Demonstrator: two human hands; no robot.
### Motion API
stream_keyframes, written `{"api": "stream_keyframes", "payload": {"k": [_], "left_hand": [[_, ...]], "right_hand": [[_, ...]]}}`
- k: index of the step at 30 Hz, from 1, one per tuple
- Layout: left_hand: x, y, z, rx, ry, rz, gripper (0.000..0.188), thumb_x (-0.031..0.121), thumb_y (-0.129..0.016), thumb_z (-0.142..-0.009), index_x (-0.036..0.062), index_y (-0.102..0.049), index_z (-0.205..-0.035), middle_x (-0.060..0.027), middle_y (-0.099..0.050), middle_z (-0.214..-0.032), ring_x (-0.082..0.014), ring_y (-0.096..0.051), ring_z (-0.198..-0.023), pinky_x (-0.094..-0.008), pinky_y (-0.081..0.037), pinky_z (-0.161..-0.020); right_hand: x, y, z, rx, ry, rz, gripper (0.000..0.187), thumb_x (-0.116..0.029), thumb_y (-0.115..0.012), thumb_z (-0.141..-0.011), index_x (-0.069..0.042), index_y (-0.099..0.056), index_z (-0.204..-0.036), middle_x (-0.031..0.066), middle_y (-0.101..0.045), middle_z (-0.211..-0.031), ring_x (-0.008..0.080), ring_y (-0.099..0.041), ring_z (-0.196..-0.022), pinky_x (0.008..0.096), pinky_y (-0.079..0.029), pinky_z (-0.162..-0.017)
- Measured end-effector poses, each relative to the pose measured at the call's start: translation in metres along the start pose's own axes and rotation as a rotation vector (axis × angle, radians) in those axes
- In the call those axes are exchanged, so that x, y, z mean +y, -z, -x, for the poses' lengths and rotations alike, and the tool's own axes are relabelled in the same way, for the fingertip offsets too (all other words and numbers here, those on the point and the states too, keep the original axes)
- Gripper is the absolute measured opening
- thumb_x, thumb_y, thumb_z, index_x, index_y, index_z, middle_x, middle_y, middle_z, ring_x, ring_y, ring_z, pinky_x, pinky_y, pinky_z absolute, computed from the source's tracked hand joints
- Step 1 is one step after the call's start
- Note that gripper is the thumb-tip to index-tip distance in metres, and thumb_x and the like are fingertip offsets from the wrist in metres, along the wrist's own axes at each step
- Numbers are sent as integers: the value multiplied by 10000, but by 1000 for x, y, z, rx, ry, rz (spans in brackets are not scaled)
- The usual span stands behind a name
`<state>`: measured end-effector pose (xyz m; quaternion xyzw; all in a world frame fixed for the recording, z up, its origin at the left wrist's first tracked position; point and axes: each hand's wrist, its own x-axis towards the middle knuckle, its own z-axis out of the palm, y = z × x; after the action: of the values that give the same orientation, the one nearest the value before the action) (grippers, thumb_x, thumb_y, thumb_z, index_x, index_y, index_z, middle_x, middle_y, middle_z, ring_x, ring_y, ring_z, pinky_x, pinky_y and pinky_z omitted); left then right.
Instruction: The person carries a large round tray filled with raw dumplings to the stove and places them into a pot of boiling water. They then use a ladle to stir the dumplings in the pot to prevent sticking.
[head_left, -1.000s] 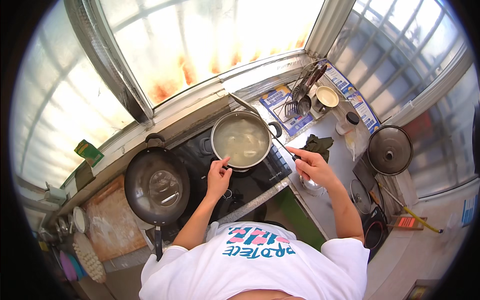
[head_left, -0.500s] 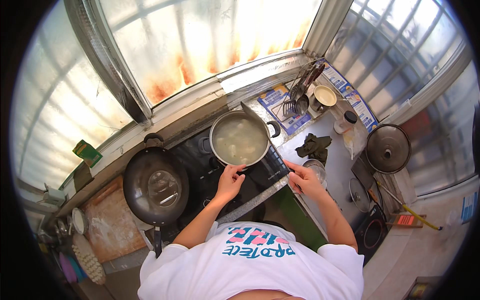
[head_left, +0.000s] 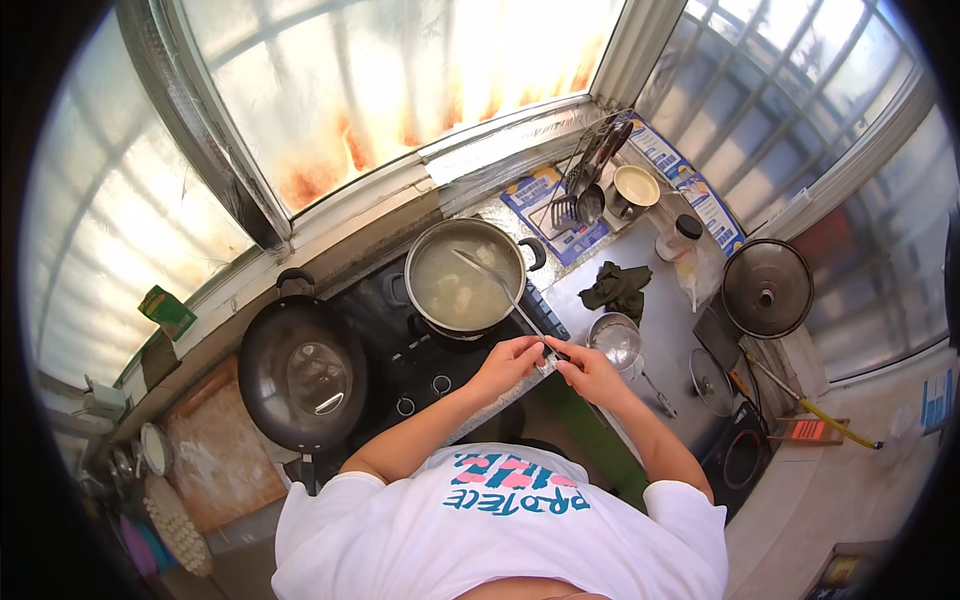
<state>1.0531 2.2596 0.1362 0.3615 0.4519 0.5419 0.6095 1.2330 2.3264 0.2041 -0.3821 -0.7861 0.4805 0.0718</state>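
Note:
A steel pot (head_left: 407,278) of cloudy liquid with pale pieces in it stands on the black glass cooktop (head_left: 385,352). Across its near rim leans a long-handled metal utensil (head_left: 505,287), its far end in the liquid; its head is seen too edge-on to name its kind. My left hand (head_left: 506,366) and my right hand (head_left: 594,375) meet at the handle's near end, over the counter edge. Fingers of both are closed around it, the left beside the right. Close by my right hand is a round mesh strainer (head_left: 614,341) with a handle.
A dark wok (head_left: 300,345) sits left of the pot, near a floury board (head_left: 215,440). To the right are a dark cloth (head_left: 616,287), a cream-coloured cup (head_left: 635,186), a dark-capped jar (head_left: 680,238), a glass lid (head_left: 711,380) and a large round lid (head_left: 768,288).
My left hand has moved from the pot's front rim rightward to the handle. My right hand has drawn slightly nearer, and the utensil has swung from the pot's right side across its middle.

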Motion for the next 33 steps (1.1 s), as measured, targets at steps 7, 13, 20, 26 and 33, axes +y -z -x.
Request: {"api": "stream_keyframes", "payload": {"k": [7, 13, 20, 26, 33], "left_hand": [[9, -27, -22, 80, 6, 219, 197, 218, -572, -955, 31, -631, -972, 9, -569, -710, -55, -509, -607, -200, -408, -556], [30, -31, -41, 23, 37, 440, 158, 206, -563, -956, 54, -606, -967, 3, -588, -719, -70, -528, -595, -190, -427, -558], [50, -60, -61, 38, -89, 507, 225, 252, -524, -982, 42, -600, -954, -6, -597, -763, -71, -524, -644, -206, -441, -611], [68, -77, -68, -86, -161, 355, 264, 246, -523, -984, 20, -613, -1086, 2, -596, -851, -67, -513, -748, -204, -433, -703], [52, -89, -82, -66, -153, 202, 213, 105, -536, -937, 19, -633, -1107, 1, -598, -865, -65, -500, -768, -199, -428, -729]], "right_hand": [[-14, 23, 11, -116, -47, -285, 521, -206, -501, -976, -121, -322, -1457, 69, -616, -891, 152, -601, -766, 327, -483, -695], [-1, 59, 6, -73, 234, -638, 562, -80, -601, -902, -79, -376, -1417, 81, -598, -1014, 152, -580, -979, 280, -452, -888], [3, 53, -11, 339, 520, -376, 213, 10, -663, -824, -24, -616, -1029, 62, -613, -904, 128, -614, -844, 244, -487, -758], [-7, 103, -23, 436, 564, -504, 134, -41, -578, -879, 3, -574, -1005, 96, -598, -855, 167, -612, -719, 284, -514, -708], [-8, 174, -67, 604, 445, -488, 95, -70, -599, -887, -3, -605, -954, 39, -600, -751, 83, -575, -637, 212, -467, -576]]}}
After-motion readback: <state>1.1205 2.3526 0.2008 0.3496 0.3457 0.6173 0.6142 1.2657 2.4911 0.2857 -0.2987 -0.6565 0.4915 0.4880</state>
